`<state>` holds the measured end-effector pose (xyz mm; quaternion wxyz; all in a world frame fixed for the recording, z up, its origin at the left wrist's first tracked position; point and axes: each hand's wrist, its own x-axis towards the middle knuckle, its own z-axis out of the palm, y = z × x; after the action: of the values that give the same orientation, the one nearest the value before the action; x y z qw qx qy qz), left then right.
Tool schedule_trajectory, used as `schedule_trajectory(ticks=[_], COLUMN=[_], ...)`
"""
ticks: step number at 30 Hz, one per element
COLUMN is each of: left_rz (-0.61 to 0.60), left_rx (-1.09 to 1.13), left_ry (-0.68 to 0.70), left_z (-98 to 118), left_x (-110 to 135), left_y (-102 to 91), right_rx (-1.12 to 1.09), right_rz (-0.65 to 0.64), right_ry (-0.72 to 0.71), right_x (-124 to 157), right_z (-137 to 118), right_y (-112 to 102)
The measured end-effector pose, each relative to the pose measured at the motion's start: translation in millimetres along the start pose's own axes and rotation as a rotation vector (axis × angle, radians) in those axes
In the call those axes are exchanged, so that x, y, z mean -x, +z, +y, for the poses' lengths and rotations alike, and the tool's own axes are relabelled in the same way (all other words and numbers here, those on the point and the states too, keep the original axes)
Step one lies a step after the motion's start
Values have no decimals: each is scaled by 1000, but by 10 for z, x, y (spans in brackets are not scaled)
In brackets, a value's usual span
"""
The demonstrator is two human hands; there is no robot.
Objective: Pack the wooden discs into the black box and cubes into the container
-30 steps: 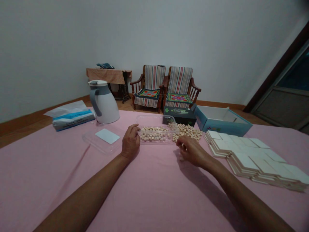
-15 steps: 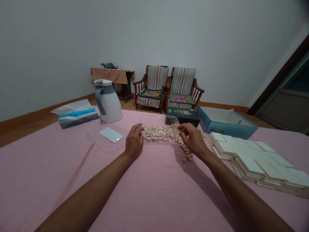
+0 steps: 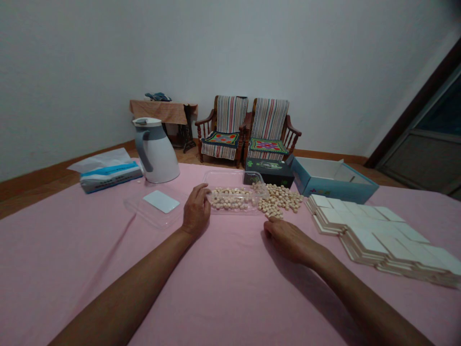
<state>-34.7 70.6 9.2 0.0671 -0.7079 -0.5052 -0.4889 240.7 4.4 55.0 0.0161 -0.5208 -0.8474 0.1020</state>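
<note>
A clear plastic box (image 3: 234,211), holding many small round cream-coloured pieces (image 3: 230,199), stands in the middle of the table with its lid hinged up behind. My left hand (image 3: 196,210) grips the box's left end, thumb and fingers closed on its wall. More of the same round pieces lie in a loose pile (image 3: 283,197) just right of the box. Low at the front of that pile, my right hand (image 3: 288,238) rests near the cloth with fingers curled together. Its fingertips point at the nearest pieces; whether one is pinched there cannot be made out.
A white-grey jug (image 3: 158,156), a tissue pack (image 3: 110,177) and a clear tray (image 3: 151,221) with a white card (image 3: 161,201) are on the left. Behind the pile sits a black box (image 3: 268,172). An open blue box (image 3: 334,190) and stacked pale tiles (image 3: 374,230) occupy the right.
My right hand has left the box's right end and moved down to the pile's front edge. The stray pieces trailing toward me now sit closer to the pile. My left hand stays on the box.
</note>
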Motion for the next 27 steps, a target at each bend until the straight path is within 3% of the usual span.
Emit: schedule_trajectory(ticks=[3, 9, 12, 15, 21, 23, 27], left_rz=[-10, -22, -29, -28, -32, -25, -20], left_rx=[1, 9, 14, 14, 15, 15, 14], left_ry=[1, 3, 12, 9, -3, -3, 2], left_z=[1, 19, 20, 15, 16, 18, 17], left_x=[3, -6, -6, 3, 12, 12, 12], left_y=[0, -17, -25, -22, -2, 2, 1], right_rx=[-95, -250, -302, -245, 13, 68, 88], right_rz=[134, 620, 694, 617, 108, 47, 73], right_ry=[-57, -113, -113, -67, 163, 196, 216], right_x=[-108, -483, -522, -396, -34, 27, 64], right_z=[-2, -73, -82, -17, 175, 194, 167], right_y=[-105, -458, -511, -447, -130, -17, 134])
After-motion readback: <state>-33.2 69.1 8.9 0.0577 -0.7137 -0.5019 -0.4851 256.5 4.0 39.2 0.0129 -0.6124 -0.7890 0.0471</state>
